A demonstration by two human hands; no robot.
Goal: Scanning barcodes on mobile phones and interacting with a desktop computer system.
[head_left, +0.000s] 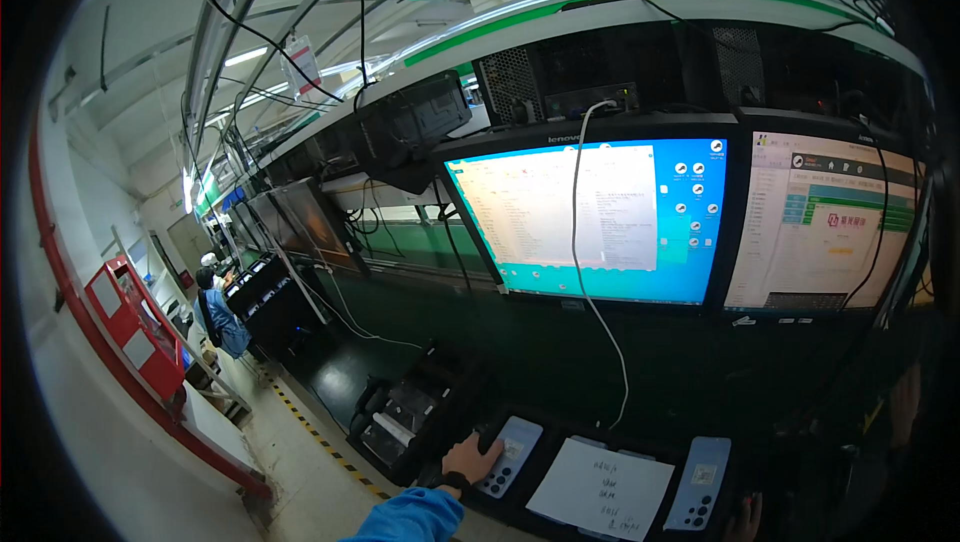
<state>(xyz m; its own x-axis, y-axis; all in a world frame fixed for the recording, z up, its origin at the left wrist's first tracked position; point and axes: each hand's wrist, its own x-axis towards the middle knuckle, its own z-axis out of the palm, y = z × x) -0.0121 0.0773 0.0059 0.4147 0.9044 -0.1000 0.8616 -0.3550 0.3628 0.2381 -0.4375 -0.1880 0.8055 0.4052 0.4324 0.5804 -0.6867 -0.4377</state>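
Note:
My left hand [472, 461], in a blue sleeve with a dark band at the wrist, is closed at the left edge of a pale blue smartphone [512, 456]. That phone lies back side up, with round camera lenses toward me and a small label on its back. To its right a handwritten white sheet [602, 485] covers most of another device. Farther right rests a second pale blue smartphone [698, 483], also back up. In shadow at the lower edge, my right hand [746, 519] shows only a few stretched fingers beside that phone, with nothing seen in them.
Two lit monitors [590, 222] stand behind the dark bench; a white cable [603, 322] hangs before one. At left sits a black tray [405, 417] of parts. Beyond it, a person in blue [222, 322] works near an aisle with a striped floor line [318, 432] and red cabinet [137, 327].

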